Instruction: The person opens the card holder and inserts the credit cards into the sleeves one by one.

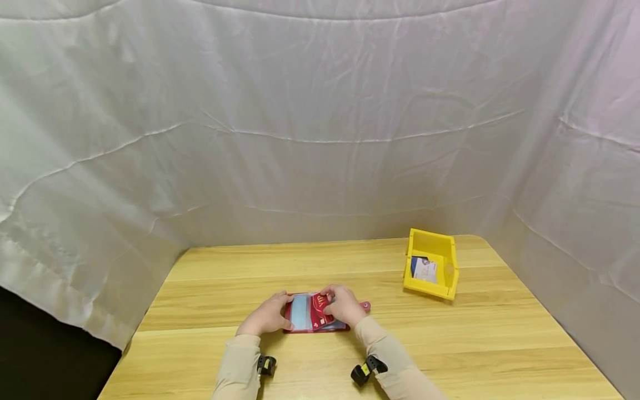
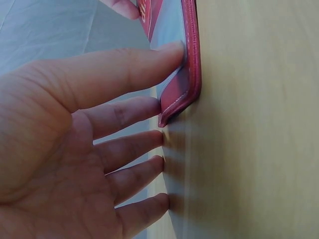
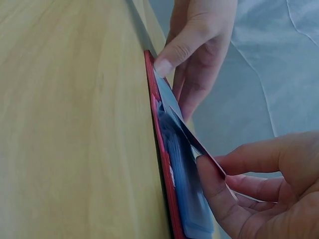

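A red card holder [image 1: 287, 328] lies spread on the table, with a clear bluish sleeve [image 1: 300, 312] on its left half. My left hand [image 1: 268, 315] steadies its left end: in the left wrist view the thumb presses the sleeve by the stitched edge, and the other fingers extend to the holder's corner and the tabletop. My right hand [image 1: 345, 307] pinches a red card [image 1: 318, 309] marked VIP between thumb and fingers. In the right wrist view that card [image 3: 197, 143] is tilted over a stack of clear sleeves [image 3: 187, 184], its far end down at the holder.
A yellow bin [image 1: 431, 286] stands at the back right of the wooden table [image 1: 225, 278], with a white card [image 1: 425, 270] and a dark blue one inside. The holder's snap tab [image 1: 366, 306] sticks out past my right hand. Grey cloth [image 1: 320, 166] hangs around the table.
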`<state>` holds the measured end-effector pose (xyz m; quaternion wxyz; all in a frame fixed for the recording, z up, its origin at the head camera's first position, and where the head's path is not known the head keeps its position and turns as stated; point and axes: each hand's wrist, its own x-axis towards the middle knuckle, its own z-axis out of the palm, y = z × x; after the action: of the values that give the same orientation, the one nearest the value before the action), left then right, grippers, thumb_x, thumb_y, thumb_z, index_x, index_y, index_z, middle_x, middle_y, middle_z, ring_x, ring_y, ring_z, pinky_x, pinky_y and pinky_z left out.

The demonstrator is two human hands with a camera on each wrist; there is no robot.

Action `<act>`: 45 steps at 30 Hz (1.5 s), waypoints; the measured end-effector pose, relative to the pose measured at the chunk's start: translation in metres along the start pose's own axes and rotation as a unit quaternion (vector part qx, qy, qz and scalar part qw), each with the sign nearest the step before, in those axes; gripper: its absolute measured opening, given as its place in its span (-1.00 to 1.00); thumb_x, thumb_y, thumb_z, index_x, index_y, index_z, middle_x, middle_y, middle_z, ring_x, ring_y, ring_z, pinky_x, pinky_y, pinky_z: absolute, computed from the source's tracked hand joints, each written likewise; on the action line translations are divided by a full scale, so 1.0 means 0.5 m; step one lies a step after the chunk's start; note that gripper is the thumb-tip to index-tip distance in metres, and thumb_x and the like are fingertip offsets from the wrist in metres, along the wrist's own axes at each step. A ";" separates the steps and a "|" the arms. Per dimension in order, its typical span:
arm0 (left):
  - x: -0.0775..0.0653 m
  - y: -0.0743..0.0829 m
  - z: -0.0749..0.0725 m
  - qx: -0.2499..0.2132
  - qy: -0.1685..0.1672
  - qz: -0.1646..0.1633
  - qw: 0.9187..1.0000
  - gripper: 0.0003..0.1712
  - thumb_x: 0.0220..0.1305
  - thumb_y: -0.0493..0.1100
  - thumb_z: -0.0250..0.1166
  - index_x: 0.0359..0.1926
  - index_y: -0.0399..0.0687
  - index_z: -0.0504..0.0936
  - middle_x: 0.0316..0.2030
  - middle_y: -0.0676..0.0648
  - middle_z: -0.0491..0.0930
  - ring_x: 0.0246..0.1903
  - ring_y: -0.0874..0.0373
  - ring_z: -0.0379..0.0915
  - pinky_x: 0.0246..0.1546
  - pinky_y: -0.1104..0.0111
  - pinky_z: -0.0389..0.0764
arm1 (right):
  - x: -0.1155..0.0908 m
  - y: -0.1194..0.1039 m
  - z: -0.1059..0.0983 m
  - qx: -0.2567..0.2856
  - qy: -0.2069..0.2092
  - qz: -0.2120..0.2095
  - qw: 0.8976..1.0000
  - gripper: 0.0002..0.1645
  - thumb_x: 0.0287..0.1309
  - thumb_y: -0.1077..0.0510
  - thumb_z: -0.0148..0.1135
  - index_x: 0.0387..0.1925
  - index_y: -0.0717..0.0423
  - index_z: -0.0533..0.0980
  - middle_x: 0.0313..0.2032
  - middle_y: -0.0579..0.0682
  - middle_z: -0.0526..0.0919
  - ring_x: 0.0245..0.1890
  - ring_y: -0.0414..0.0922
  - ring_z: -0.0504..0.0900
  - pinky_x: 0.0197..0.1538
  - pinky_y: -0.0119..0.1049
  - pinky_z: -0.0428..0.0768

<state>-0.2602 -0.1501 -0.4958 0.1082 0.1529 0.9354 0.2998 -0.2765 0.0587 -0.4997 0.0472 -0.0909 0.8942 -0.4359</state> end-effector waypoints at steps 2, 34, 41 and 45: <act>0.001 -0.001 0.001 0.001 0.000 0.002 1.000 -0.19 -0.17 -0.18 0.42 0.17 -0.28 0.35 0.27 -0.34 0.15 0.26 -0.26 0.04 0.22 -0.09 0.18 | 0.001 0.002 0.005 -0.002 0.001 0.005 1.000 -0.55 -0.27 0.39 0.30 -0.17 0.17 0.52 -0.40 0.06 0.47 -0.43 -0.16 0.36 -0.45 -0.43 0.38; 0.002 -0.002 0.000 -0.005 -0.009 0.000 1.000 -0.20 -0.13 -0.17 0.41 0.19 -0.26 0.33 0.29 -0.34 0.11 0.28 -0.25 0.01 0.23 -0.10 0.15 | -0.001 -0.017 0.035 -0.026 0.023 0.020 0.999 -0.54 -0.17 0.31 0.31 -0.14 0.16 0.39 -0.51 -0.01 0.41 -0.50 -0.15 0.37 -0.47 -0.39 0.38; 0.001 -0.004 0.000 -0.007 -0.009 -0.002 1.000 -0.19 -0.12 -0.14 0.40 0.20 -0.23 0.32 0.30 -0.32 0.10 0.28 -0.24 0.01 0.23 -0.10 0.15 | -0.007 -0.019 0.029 -0.053 0.023 0.020 0.998 -0.53 -0.18 0.29 0.32 -0.14 0.16 0.39 -0.49 -0.02 0.41 -0.48 -0.16 0.34 -0.45 -0.40 0.37; -0.001 -0.008 -0.002 -0.016 -0.009 0.000 1.000 -0.17 -0.13 -0.13 0.41 0.22 -0.21 0.30 0.30 -0.32 0.09 0.28 -0.26 0.00 0.22 -0.13 0.14 | -0.007 -0.017 0.024 -0.049 0.023 0.014 0.998 -0.53 -0.20 0.29 0.31 -0.14 0.18 0.41 -0.41 0.02 0.46 -0.42 -0.14 0.37 -0.38 -0.36 0.43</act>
<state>-0.2608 -0.1537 -0.4972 0.1192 0.1535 0.9297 0.3128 -0.2701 0.0452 -0.5004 0.0281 -0.0706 0.9166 -0.3925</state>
